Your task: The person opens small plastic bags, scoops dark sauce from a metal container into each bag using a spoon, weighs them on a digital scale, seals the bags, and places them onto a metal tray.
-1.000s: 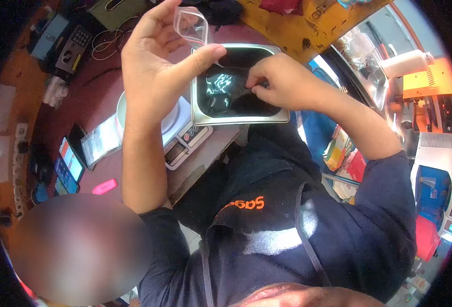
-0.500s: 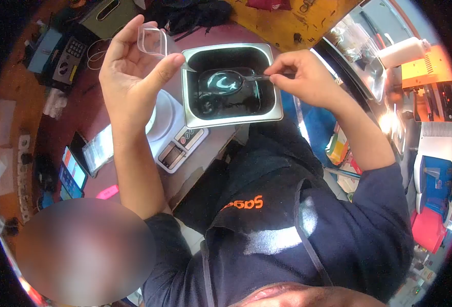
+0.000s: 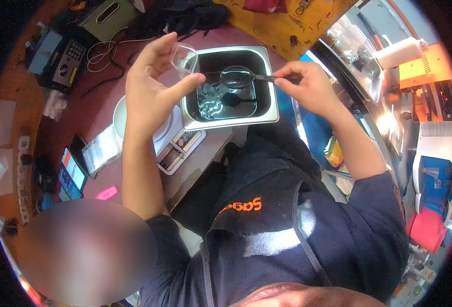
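Observation:
My left hand [image 3: 151, 89] holds a small clear plastic cup [image 3: 185, 59] between thumb and fingers, tilted at the left rim of a rectangular steel pan [image 3: 231, 123]. Glossy dark liquid [image 3: 236, 105] lies in the pan and reflects the light. From the right side, my right hand [image 3: 307, 84] pinches the handle of a dark spoon [image 3: 237, 78], its round bowl over the liquid. Whether the bowl touches the surface I cannot tell.
Left of the pan stands a white kitchen scale [image 3: 177, 151], partly behind my left forearm. A clear bag [image 3: 100, 153], a phone [image 3: 72, 176] and a pink marker [image 3: 107, 193] lie farther left. A white bottle [image 3: 402, 53] is at the upper right.
My left hand and the cup have moved right, closer to the pan. The spoon's bowl has shifted slightly right and up, and now shows clear of the liquid's glare.

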